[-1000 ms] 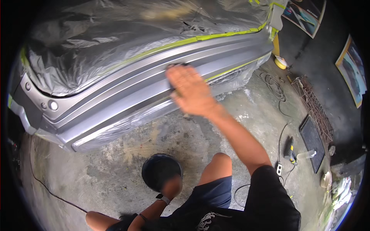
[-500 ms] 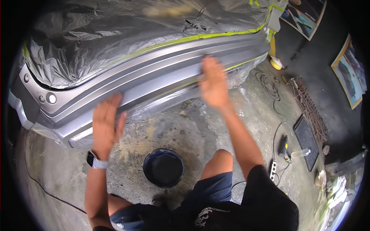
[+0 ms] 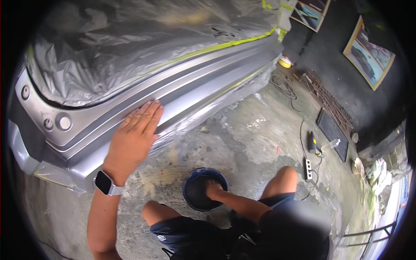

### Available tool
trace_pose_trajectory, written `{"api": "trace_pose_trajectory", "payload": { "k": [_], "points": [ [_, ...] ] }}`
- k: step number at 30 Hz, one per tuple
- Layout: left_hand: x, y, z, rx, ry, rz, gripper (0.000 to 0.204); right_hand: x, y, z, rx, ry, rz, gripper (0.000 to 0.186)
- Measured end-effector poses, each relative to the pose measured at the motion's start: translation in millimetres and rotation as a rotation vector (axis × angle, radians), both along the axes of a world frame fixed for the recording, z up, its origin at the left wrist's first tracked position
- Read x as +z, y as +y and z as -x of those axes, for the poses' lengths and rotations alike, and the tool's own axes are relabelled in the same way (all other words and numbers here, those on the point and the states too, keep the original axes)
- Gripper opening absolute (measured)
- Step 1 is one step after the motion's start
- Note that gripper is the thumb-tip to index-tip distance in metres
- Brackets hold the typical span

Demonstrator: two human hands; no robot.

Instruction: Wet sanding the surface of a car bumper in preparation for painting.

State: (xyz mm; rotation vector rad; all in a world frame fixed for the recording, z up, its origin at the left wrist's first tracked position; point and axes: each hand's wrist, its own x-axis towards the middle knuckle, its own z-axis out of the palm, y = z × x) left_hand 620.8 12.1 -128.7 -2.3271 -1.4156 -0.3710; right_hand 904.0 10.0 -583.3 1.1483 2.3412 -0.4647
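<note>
A silver car bumper (image 3: pixel 203 95) crosses the upper left, bordered by wrinkled masking film (image 3: pixel 143 30) and green tape (image 3: pixel 234 42). My left hand (image 3: pixel 136 130) lies flat on the bumper's middle ridges, fingers stretched and close together; its wrist carries a watch (image 3: pixel 104 183). My right hand (image 3: pixel 212 189) reaches down into a dark round bucket (image 3: pixel 190 199) on the floor between my knees; its fingertips are hidden inside.
On the concrete floor (image 3: pixel 247 134) at right lie coiled cable (image 3: pixel 284 89), a black flat panel (image 3: pixel 331 134), a power tool (image 3: pixel 313 143), a power strip (image 3: pixel 308 169) and rusty metal rods (image 3: pixel 325 102). Framed pictures (image 3: pixel 368 56) are by the dark wall. A metal stand (image 3: pixel 381 229) is lower right.
My left hand has risen from the bucket onto the bumper. My right hand has left the bumper and dropped into the bucket. The view has shifted.
</note>
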Motion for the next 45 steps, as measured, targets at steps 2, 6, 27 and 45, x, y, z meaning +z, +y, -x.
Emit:
{"api": "trace_pose_trajectory", "payload": {
  "k": [2, 6, 27, 45],
  "points": [
    [-5.2, -6.8, 8.7, 0.054, -0.015, -0.035, 0.064, -54.2, 3.8, 3.0, 0.018, -0.063, 0.065, 0.054],
    [-10.5, -10.8, 15.1, 0.053, -0.086, -0.067, 0.060, -102.9, 8.8, 0.0, 0.171, -0.105, 0.241, 0.054],
    [-0.4, -11.3, 9.1, -0.004, -0.226, -0.024, 0.052, 435.2, 137.1, 23.8, 0.347, 1.053, -0.896, 0.065],
    [-2.7, 157.7, -198.2, 0.196, 0.042, -0.032, 0.068, 401.3, 383.3, -187.0, 0.333, 1.077, -1.185, 0.059]
  ]
}}
